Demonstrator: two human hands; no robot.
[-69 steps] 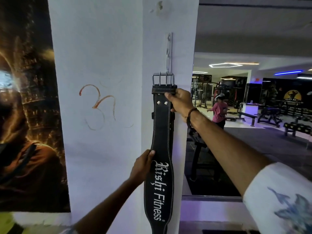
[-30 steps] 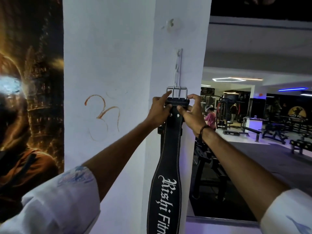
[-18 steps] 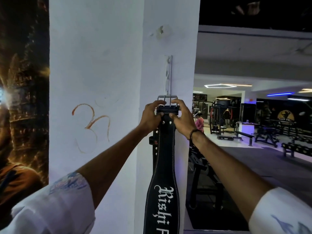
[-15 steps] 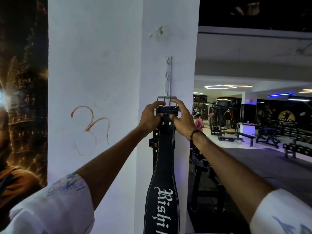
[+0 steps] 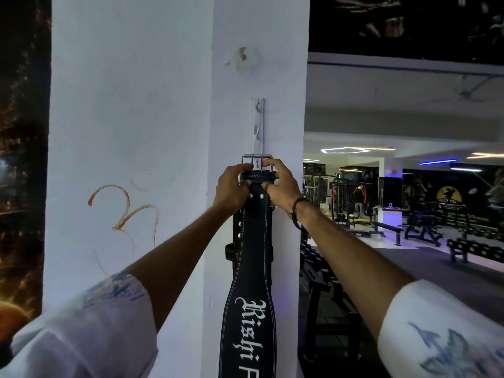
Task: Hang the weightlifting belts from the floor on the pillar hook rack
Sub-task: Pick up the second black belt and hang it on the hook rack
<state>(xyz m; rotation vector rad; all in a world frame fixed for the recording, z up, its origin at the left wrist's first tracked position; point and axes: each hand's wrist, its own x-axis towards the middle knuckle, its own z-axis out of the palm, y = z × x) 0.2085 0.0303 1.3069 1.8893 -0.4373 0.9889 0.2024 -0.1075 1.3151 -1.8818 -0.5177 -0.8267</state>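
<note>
**Belt at the rack, buckle end held up in both hands**

Poster [image 5: 21,159], dark with orange glow, fills the far left; beside it the white pillar [image 5: 131,105] carries an orange painted mark [image 5: 125,211]. Left hand [image 5: 233,188] is clamped on the left edge of the belt's top end, fingers curled over the stitched fold. Weightlifting belt [image 5: 252,282] hangs flat against the pillar's narrow face, lettering running downward, lower end out of frame. Its steel buckle [image 5: 256,160] sits over the foot of the hook rack [image 5: 257,124], a thin vertical strip with small hooks above. Whether the buckle is seated on a hook cannot be told. Right hand [image 5: 281,185] grips the opposite edge, thumb pressing the leather just below the buckle. Gym floor with benches lies beyond, right.

Handling, as judged: thick leather, stiff across its width, fairly heavy, not fragile. Best held where it is now, close under the buckle, so the metal frame can be steered onto a hook.
</note>
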